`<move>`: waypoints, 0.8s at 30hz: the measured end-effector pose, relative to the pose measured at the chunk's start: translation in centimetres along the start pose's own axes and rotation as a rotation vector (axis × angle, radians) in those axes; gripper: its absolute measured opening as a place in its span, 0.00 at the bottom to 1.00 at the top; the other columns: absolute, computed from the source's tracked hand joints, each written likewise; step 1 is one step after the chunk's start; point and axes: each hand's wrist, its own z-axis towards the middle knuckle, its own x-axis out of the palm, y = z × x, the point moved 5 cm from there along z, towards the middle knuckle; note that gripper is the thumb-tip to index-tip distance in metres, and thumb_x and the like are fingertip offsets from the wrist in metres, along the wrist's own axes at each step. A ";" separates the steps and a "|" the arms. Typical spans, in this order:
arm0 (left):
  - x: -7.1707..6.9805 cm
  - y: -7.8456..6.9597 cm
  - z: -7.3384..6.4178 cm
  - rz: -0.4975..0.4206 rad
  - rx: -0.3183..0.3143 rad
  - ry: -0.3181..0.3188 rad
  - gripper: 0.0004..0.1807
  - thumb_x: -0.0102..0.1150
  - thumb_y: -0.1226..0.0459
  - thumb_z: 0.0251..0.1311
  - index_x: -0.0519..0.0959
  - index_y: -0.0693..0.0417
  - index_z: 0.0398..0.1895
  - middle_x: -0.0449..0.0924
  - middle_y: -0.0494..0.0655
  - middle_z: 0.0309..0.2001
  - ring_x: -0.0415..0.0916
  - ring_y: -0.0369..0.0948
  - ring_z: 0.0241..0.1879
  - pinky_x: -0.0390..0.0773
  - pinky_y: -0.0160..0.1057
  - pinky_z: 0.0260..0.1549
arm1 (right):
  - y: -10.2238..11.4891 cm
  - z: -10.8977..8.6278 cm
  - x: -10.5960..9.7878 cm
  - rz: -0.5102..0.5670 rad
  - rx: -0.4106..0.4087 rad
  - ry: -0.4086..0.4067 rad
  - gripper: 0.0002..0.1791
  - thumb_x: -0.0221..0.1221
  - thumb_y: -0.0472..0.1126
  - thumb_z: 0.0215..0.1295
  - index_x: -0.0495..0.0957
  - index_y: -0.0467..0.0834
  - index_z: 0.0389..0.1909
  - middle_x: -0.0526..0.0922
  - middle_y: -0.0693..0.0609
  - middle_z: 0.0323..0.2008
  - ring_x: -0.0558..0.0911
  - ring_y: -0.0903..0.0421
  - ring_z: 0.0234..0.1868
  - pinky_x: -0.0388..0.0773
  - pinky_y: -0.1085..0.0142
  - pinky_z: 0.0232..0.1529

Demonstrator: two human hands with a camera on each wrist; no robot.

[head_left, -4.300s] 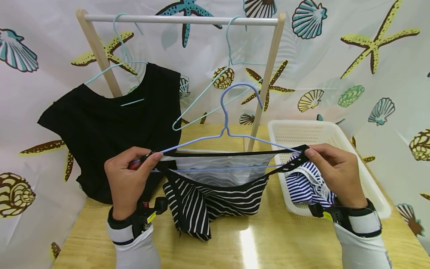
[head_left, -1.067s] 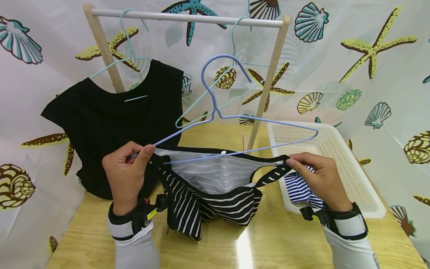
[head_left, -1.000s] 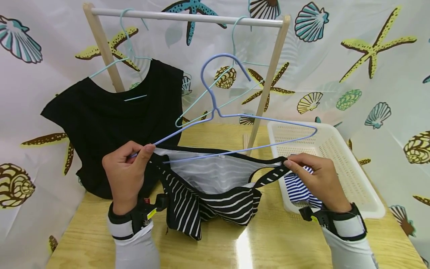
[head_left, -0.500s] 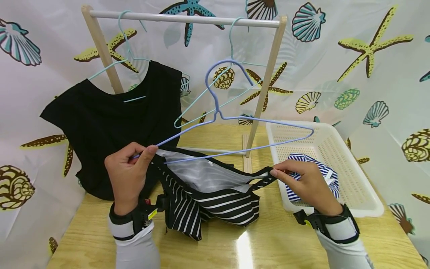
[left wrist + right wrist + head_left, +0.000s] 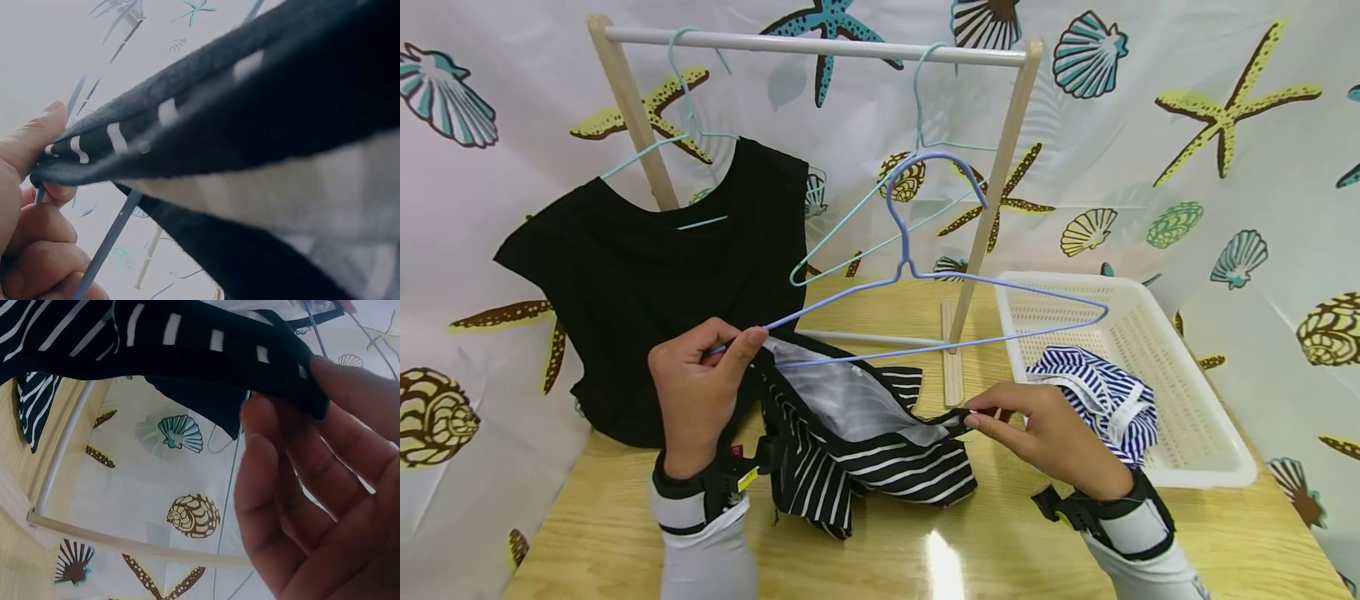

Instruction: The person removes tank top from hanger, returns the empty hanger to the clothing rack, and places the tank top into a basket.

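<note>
My left hand [image 5: 700, 387] grips the left end of a periwinkle-blue clothes hanger [image 5: 905, 242] together with one shoulder of a black-and-white striped sleeveless top [image 5: 895, 467]. The left wrist view shows the hanger's bar [image 5: 109, 240] passing behind the top's dark trim [image 5: 200, 140]. In my right hand [image 5: 1045, 429], thumb and fingers pinch the other shoulder strap, below the hanger's bare right end. Striped strap fabric [image 5: 215, 340] stretches from those fingertips in the right wrist view. The neckline gapes, showing pale lining; the lower part hangs over the table.
A garment rack [image 5: 820, 46] stands behind, with a black top [image 5: 655, 308] on a mint hanger and a bare mint hanger [image 5: 850, 242]. At right, a white basket [image 5: 1213, 400] holds a blue-and-white striped garment [image 5: 1097, 392]. Everything stands on a wooden table [image 5: 880, 567].
Earlier the hanger's right end lay at the strap in my right hand; now it sticks out bare. My right hand has carried the strap down and left. The hanger's hook has lately shifted right and down.
</note>
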 end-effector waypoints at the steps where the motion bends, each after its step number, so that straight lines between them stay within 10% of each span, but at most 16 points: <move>1: 0.0 0.0 0.0 0.001 0.000 0.002 0.15 0.71 0.66 0.52 0.77 0.63 0.14 0.57 0.43 0.11 0.54 0.32 0.14 0.51 0.32 0.16 | 0.1 0.0 0.3 0.008 0.003 0.019 0.09 0.65 0.35 0.60 0.85 0.50 0.40 0.83 0.63 0.33 0.78 0.68 0.29 0.72 0.75 0.29; 24: 0.0 0.2 0.1 0.023 0.013 0.022 0.14 0.72 0.66 0.51 0.78 0.62 0.14 0.57 0.43 0.12 0.54 0.31 0.15 0.51 0.32 0.17 | 0.2 -0.4 3.5 0.073 0.041 0.216 0.08 0.62 0.41 0.65 0.83 0.49 0.43 0.82 0.63 0.38 0.79 0.67 0.36 0.78 0.67 0.36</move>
